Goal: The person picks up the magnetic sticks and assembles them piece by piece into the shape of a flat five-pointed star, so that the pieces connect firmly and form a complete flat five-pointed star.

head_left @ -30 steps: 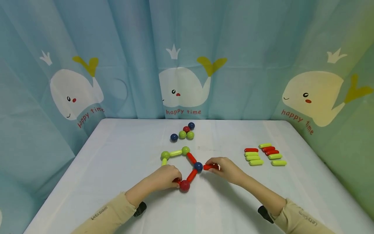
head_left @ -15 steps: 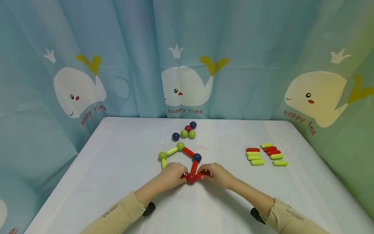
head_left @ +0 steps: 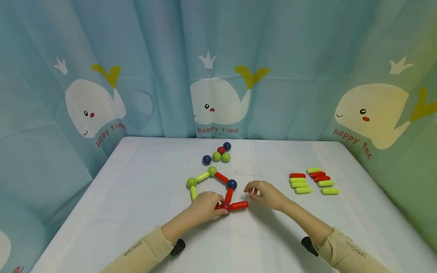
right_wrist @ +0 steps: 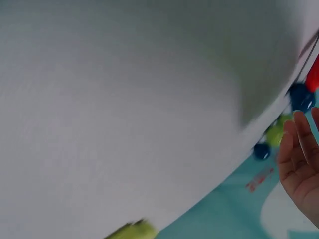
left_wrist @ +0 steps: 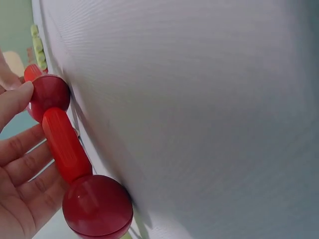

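Note:
A ring of balls and sticks lies on the table, with green balls (head_left: 192,183) at its left and back and a blue ball (head_left: 232,184) at its right. My left hand (head_left: 205,207) pinches a red ball (head_left: 225,207) at the ring's front corner, thumb on its near side. From that ball a red stick (head_left: 239,205) points right, its outer end free. The left wrist view shows another red stick (left_wrist: 66,144) joining it to a second red ball (left_wrist: 98,206), which the hand hides in the head view. My right hand (head_left: 268,195) hovers off the stick's free end, fingers loosely bent, holding nothing.
Loose blue, red and green balls (head_left: 216,156) cluster behind the ring. To the right lie several loose green sticks (head_left: 302,190) and red sticks (head_left: 297,175). A blue whale-print curtain (head_left: 164,76) hangs behind the white table (head_left: 153,159).
My right hand brought the red stick to the front red ball, then let it go and drew back to the right. My left hand shifted right onto that ball, and the ring turned slightly.

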`<action>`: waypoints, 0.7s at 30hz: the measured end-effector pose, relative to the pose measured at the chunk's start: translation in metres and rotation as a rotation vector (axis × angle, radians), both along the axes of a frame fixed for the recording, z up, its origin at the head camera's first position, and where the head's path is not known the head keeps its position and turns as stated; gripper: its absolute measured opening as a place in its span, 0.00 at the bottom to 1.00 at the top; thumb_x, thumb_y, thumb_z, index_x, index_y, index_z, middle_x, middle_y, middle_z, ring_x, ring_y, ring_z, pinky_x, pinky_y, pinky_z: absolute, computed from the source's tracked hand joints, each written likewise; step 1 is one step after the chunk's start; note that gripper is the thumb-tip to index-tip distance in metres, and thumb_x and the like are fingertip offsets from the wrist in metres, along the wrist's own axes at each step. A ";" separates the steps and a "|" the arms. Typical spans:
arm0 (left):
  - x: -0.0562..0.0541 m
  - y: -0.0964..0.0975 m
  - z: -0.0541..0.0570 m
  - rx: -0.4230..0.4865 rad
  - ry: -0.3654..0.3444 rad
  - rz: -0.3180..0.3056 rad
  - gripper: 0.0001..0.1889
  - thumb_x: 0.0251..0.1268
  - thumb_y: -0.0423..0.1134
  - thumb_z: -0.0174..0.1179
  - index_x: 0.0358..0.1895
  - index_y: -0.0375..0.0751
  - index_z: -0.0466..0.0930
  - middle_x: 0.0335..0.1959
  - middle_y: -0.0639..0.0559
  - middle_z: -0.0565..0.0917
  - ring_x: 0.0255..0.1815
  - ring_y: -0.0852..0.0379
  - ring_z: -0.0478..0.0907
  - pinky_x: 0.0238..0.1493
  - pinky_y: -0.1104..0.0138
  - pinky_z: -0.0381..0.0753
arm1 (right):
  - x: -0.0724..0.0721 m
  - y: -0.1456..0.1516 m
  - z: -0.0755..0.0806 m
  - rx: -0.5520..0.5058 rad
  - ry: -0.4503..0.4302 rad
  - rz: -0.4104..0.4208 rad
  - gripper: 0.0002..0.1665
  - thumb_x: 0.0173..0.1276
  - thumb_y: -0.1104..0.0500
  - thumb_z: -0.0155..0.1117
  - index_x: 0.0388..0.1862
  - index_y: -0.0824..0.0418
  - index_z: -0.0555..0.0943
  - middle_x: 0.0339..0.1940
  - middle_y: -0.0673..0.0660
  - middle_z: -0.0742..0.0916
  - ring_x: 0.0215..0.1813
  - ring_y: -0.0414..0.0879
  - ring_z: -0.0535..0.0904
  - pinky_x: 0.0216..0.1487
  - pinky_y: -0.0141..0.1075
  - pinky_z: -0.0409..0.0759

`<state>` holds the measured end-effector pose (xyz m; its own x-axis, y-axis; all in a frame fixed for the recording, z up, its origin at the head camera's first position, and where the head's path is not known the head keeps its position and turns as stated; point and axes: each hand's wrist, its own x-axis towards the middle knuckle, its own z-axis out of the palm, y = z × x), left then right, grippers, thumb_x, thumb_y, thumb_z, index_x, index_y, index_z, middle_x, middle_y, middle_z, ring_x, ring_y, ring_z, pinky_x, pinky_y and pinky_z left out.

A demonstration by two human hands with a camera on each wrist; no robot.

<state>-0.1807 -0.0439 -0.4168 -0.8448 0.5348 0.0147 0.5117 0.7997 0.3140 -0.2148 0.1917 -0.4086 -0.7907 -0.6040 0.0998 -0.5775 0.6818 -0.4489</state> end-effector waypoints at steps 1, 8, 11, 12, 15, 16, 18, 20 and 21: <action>0.000 0.000 0.001 -0.005 -0.009 0.003 0.14 0.56 0.49 0.66 0.37 0.42 0.83 0.20 0.60 0.76 0.23 0.64 0.67 0.27 0.75 0.66 | -0.004 0.006 0.001 0.020 0.027 -0.028 0.05 0.62 0.67 0.63 0.37 0.65 0.82 0.32 0.54 0.85 0.33 0.41 0.76 0.36 0.33 0.79; 0.002 -0.004 0.002 -0.026 -0.016 0.011 0.16 0.57 0.48 0.66 0.42 0.40 0.83 0.22 0.58 0.75 0.24 0.63 0.66 0.26 0.75 0.64 | -0.030 0.061 0.009 0.130 0.239 -0.202 0.05 0.57 0.73 0.63 0.32 0.67 0.81 0.28 0.58 0.85 0.31 0.49 0.78 0.35 0.42 0.80; 0.003 -0.006 0.001 -0.028 -0.005 0.021 0.16 0.56 0.48 0.66 0.42 0.40 0.84 0.22 0.58 0.76 0.24 0.63 0.66 0.26 0.75 0.64 | -0.041 0.085 0.010 0.194 0.272 -0.275 0.04 0.56 0.72 0.64 0.30 0.67 0.80 0.26 0.58 0.83 0.29 0.49 0.76 0.33 0.43 0.79; 0.003 -0.007 0.001 -0.031 -0.003 0.024 0.16 0.56 0.48 0.66 0.41 0.40 0.84 0.22 0.58 0.75 0.23 0.63 0.66 0.26 0.75 0.64 | -0.044 0.093 0.009 0.219 0.276 -0.297 0.03 0.56 0.72 0.65 0.29 0.67 0.80 0.25 0.58 0.83 0.28 0.49 0.76 0.33 0.43 0.79; 0.003 -0.008 0.000 -0.045 0.007 0.018 0.15 0.56 0.48 0.67 0.39 0.41 0.84 0.20 0.59 0.74 0.23 0.64 0.65 0.24 0.75 0.63 | -0.050 0.111 0.005 0.271 0.257 -0.330 0.03 0.56 0.72 0.65 0.28 0.67 0.79 0.25 0.58 0.82 0.27 0.49 0.76 0.32 0.43 0.78; 0.003 -0.008 0.000 -0.050 0.009 0.014 0.15 0.55 0.48 0.67 0.39 0.41 0.84 0.20 0.59 0.74 0.22 0.64 0.65 0.24 0.75 0.63 | -0.051 0.116 0.004 0.285 0.246 -0.331 0.03 0.57 0.72 0.65 0.28 0.67 0.79 0.25 0.58 0.82 0.28 0.50 0.77 0.32 0.43 0.78; 0.002 -0.009 0.000 -0.048 0.008 0.007 0.14 0.55 0.48 0.67 0.38 0.41 0.84 0.20 0.59 0.74 0.22 0.64 0.65 0.23 0.75 0.62 | -0.053 0.124 0.003 0.301 0.220 -0.323 0.03 0.58 0.71 0.64 0.29 0.67 0.80 0.27 0.59 0.83 0.30 0.52 0.79 0.32 0.44 0.78; 0.001 -0.010 0.000 -0.044 0.012 -0.001 0.14 0.55 0.47 0.67 0.37 0.41 0.84 0.21 0.58 0.75 0.23 0.64 0.65 0.23 0.75 0.61 | -0.055 0.128 0.006 0.307 0.175 -0.313 0.02 0.59 0.70 0.64 0.32 0.67 0.80 0.30 0.60 0.83 0.33 0.54 0.79 0.34 0.46 0.78; 0.001 -0.011 0.000 -0.042 0.014 -0.004 0.14 0.55 0.47 0.67 0.37 0.41 0.84 0.21 0.58 0.75 0.23 0.64 0.65 0.23 0.75 0.61 | -0.056 0.130 0.007 0.310 0.150 -0.308 0.02 0.60 0.69 0.63 0.33 0.67 0.80 0.30 0.61 0.83 0.34 0.54 0.79 0.36 0.46 0.78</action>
